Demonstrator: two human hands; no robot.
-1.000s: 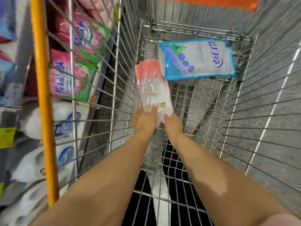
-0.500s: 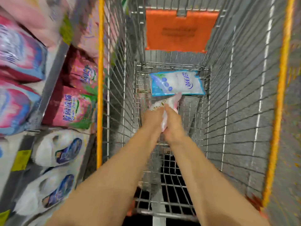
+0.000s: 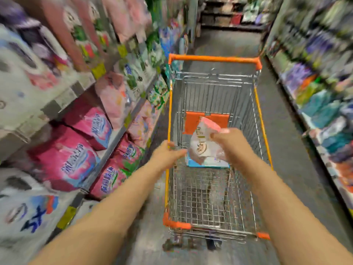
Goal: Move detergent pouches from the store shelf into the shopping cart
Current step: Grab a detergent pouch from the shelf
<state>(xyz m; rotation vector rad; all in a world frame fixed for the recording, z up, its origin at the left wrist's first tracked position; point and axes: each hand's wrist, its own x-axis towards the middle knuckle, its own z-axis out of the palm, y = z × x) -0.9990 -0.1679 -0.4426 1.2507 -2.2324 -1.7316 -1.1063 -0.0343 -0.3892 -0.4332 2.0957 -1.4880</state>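
A pink-and-white detergent pouch (image 3: 202,144) hangs in the air above the wire shopping cart (image 3: 214,59). My right hand (image 3: 229,142) grips its right edge. Over the cart's left rim is my left hand (image 3: 168,154), its fingers stretched toward the pouch's lower left corner; motion blur hides whether they touch it. A blue-and-white pouch (image 3: 208,163) lies flat on the cart floor under the held one. More pink pouches (image 3: 76,159) fill the store shelf on my left.
Shelves of blurred packages line both sides of the aisle. An orange flap (image 3: 193,121) hangs on the cart's far inner wall. White detergent bags (image 3: 24,213) sit at the lower left. Grey floor runs between the cart and the right shelves (image 3: 324,104).
Both arms and my view have pulled up and back out of the cart. The pink pouch rose from near the cart floor to above the basket, and now only my right hand plainly holds it.
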